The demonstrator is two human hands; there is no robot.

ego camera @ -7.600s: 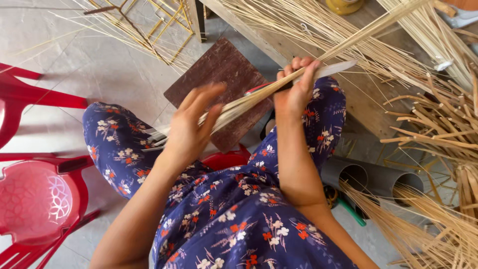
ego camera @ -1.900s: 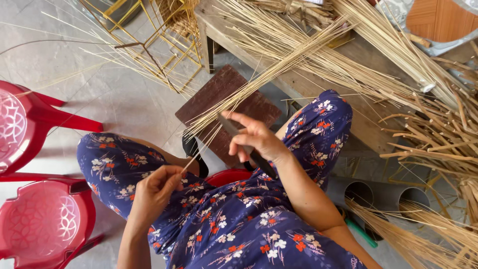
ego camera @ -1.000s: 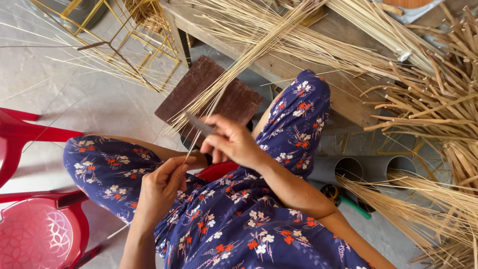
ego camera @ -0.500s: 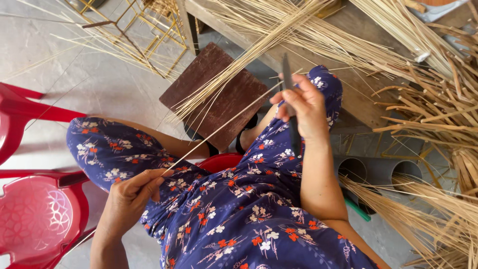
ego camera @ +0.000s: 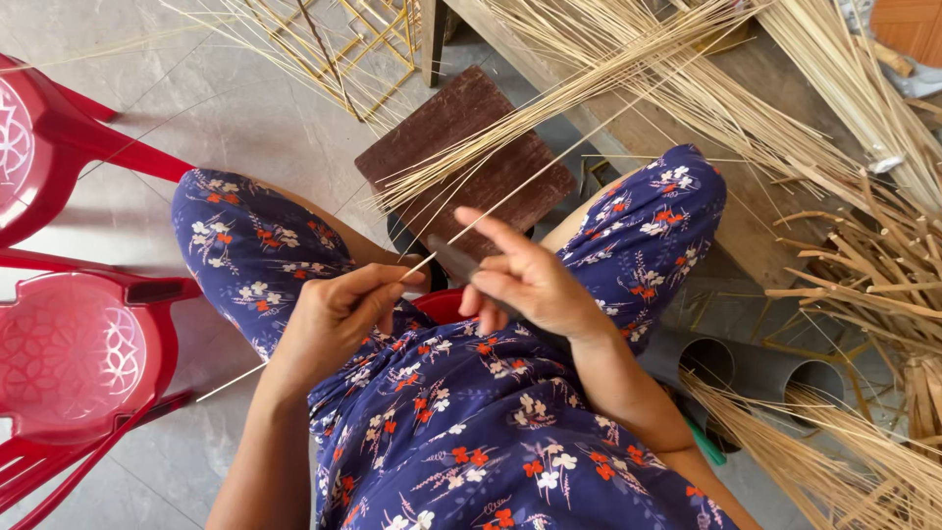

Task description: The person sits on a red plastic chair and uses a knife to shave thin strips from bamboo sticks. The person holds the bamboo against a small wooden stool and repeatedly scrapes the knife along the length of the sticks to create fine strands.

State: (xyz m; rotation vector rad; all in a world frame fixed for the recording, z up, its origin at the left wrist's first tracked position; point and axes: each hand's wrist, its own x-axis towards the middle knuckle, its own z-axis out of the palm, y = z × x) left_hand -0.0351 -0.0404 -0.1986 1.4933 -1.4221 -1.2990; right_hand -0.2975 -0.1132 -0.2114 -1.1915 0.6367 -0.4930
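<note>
Left hand (ego camera: 329, 314) pinching thin strip (ego camera: 510, 201) betw thumb & fingers, over lap. Right hand (ego camera: 530, 285) closed round dark knife (ego camera: 453, 260), index finger stretched fwd, blade tip touching strip just beside left thumb. Strip runs diag: lower end pokes out past left wrist toward floor, upper end up-right over brown board (ego camera: 466, 157) into bundle of strips (ego camera: 628, 69) on wooden bench (ego camera: 756, 206). Board lies on floor betw knees, near bench edge. Lap in blue floral cloth (ego camera: 461, 432), red stool edge (ego camera: 442, 304) showing under hands. Red chairs (ego camera: 69, 344) at left. Grey pipes (ego camera: 746, 363) at right under bench, more strips (ego camera: 844, 471) by lower-right. Stick frames (ego camera: 353, 39) on floor at top.
</note>
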